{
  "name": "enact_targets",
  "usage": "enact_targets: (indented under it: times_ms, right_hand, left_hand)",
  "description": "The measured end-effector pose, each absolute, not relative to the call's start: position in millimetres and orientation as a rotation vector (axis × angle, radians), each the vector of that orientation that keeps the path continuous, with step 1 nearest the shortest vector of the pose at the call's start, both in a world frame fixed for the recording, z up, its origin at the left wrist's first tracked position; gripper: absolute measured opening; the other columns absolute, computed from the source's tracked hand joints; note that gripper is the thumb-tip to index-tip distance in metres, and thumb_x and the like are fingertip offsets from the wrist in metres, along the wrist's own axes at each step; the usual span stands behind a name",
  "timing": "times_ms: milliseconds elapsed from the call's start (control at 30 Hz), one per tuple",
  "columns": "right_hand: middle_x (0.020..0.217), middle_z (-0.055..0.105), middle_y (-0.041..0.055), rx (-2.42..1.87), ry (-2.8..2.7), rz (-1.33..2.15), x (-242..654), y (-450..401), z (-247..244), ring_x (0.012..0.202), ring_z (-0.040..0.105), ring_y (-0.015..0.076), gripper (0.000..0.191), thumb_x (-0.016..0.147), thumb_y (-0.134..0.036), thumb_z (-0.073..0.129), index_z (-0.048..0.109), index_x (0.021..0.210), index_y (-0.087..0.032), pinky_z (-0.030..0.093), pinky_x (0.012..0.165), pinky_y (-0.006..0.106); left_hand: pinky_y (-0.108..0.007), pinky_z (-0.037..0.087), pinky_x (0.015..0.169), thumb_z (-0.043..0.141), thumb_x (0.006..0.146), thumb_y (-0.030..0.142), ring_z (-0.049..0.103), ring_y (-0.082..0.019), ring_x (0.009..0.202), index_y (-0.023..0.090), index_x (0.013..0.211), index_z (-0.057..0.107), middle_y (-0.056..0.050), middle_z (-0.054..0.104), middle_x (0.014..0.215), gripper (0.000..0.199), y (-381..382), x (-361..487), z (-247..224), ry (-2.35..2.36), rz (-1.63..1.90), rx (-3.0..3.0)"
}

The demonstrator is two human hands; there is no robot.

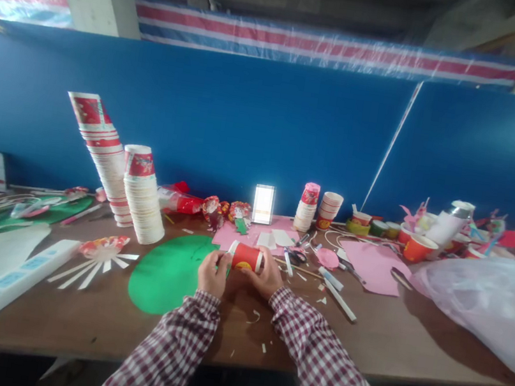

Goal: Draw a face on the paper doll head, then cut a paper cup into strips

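Note:
A red paper cup [246, 256] with a yellow mark and a white rim lies on its side in the air between my two hands, above the near middle of the table. My left hand [213, 273] grips its rim end. Around the other end close the fingers of my right hand [269, 275], with the thumb low on the cup's side. Under and left of my left hand lies a round green sheet [167, 276]. Just beyond the cup are pink paper [226, 235] with white pieces on it and dark-handled scissors [297, 255].
Tall stacks of paper cups [144, 202] stand at the left, shorter stacks [306, 210] behind. A cut-up cup [101, 247] and a white power strip [12, 279] lie left. Glue sticks [339, 299], a plastic bag [486, 311] and red cups [419, 248] are right. A blue partition [249, 121] rises behind.

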State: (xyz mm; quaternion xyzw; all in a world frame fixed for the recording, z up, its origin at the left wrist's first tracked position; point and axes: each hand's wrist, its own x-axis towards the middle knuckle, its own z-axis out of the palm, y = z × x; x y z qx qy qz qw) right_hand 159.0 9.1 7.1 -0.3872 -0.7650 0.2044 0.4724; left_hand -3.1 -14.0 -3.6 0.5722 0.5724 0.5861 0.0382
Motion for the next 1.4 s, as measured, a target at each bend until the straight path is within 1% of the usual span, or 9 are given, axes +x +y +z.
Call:
enact_targets:
  times_ms: [267,467,567,700,933,1167,1300,1333,1400]
  right_hand:
    - [0.110,0.056,0.0099,-0.958,-1.872,0.505,158.2,7.7,8.6,0.100,0.055,0.0240,0.054,0.069,-0.036,0.067,0.043,0.114,-0.018,0.043,0.090,0.038]
    - [0.110,0.055,0.0103,-0.951,-1.824,0.501,161.2,8.7,8.8,0.100,0.054,0.0245,0.054,0.070,-0.038,0.065,0.043,0.115,-0.018,0.042,0.090,0.039]
    - [0.107,0.056,0.0094,-0.955,-1.782,0.544,161.6,9.0,9.5,0.095,0.056,0.0230,0.052,0.072,-0.037,0.064,0.042,0.114,-0.018,0.044,0.087,0.038]
    - [0.104,0.056,0.0090,-0.959,-1.747,0.599,161.3,9.0,10.2,0.090,0.056,0.0214,0.050,0.073,-0.038,0.063,0.041,0.114,-0.018,0.046,0.083,0.037]
    - [0.099,0.056,0.0084,-0.926,-1.748,0.647,159.7,10.4,8.8,0.082,0.057,0.0200,0.050,0.075,-0.039,0.061,0.041,0.114,-0.016,0.048,0.077,0.035]
    - [0.099,0.056,0.0078,-0.873,-1.731,0.710,160.8,10.1,7.5,0.082,0.058,0.0188,0.048,0.077,-0.038,0.058,0.039,0.115,-0.016,0.049,0.075,0.033]
    - [0.102,0.056,0.0086,-0.880,-1.760,0.671,162.1,11.2,5.3,0.085,0.058,0.0201,0.051,0.077,-0.038,0.059,0.038,0.117,-0.017,0.049,0.079,0.034]
    - [0.103,0.056,0.0092,-0.882,-1.768,0.661,162.1,11.4,5.0,0.088,0.058,0.0209,0.051,0.076,-0.038,0.060,0.038,0.118,-0.016,0.048,0.080,0.035]
    - [0.107,0.055,0.0104,-0.888,-1.782,0.625,162.1,11.3,5.0,0.095,0.056,0.0229,0.051,0.075,-0.037,0.061,0.040,0.117,-0.017,0.046,0.085,0.037]
  left_hand:
    - [-0.025,0.042,0.058,0.042,0.085,0.033,0.054,-0.014,0.059,0.018,0.070,0.056,-0.003,0.062,0.064,0.025,-13.0,-2.4,-4.9,1.798,1.793,1.704]
    - [-0.025,0.043,0.060,0.031,0.090,0.033,0.056,-0.015,0.063,0.019,0.076,0.058,-0.004,0.061,0.068,0.033,-13.3,-4.9,-2.8,1.771,1.811,1.646]
    - [-0.027,0.044,0.065,0.039,0.087,0.034,0.056,-0.016,0.069,0.019,0.078,0.057,-0.004,0.061,0.073,0.025,-15.3,-3.0,-0.3,1.721,1.774,1.815]
    - [-0.027,0.044,0.064,0.048,0.083,0.036,0.053,-0.015,0.065,0.019,0.076,0.055,-0.002,0.058,0.070,0.020,-16.4,-0.1,0.6,1.680,1.741,1.932]
    - [-0.029,0.044,0.069,0.042,0.086,0.032,0.055,-0.017,0.071,0.019,0.075,0.055,-0.005,0.061,0.073,0.022,-17.6,-0.3,-1.6,1.700,1.766,1.905]
    - [-0.027,0.044,0.062,0.036,0.088,0.034,0.056,-0.016,0.063,0.018,0.074,0.056,-0.005,0.061,0.068,0.028,-16.0,-0.1,-4.4,1.712,1.779,1.787]
    - [-0.024,0.044,0.057,0.028,0.091,0.035,0.056,-0.014,0.060,0.018,0.081,0.058,-0.004,0.060,0.066,0.036,-16.9,-1.8,-0.7,1.709,1.814,1.681]
    - [-0.024,0.045,0.058,0.029,0.091,0.036,0.056,-0.014,0.061,0.018,0.082,0.058,-0.004,0.060,0.067,0.035,-17.5,-1.8,0.6,1.703,1.817,1.679]
    - [-0.024,0.044,0.059,0.039,0.087,0.038,0.055,-0.013,0.062,0.018,0.081,0.058,-0.003,0.061,0.069,0.029,-18.6,-1.1,3.0,1.698,1.807,1.707]
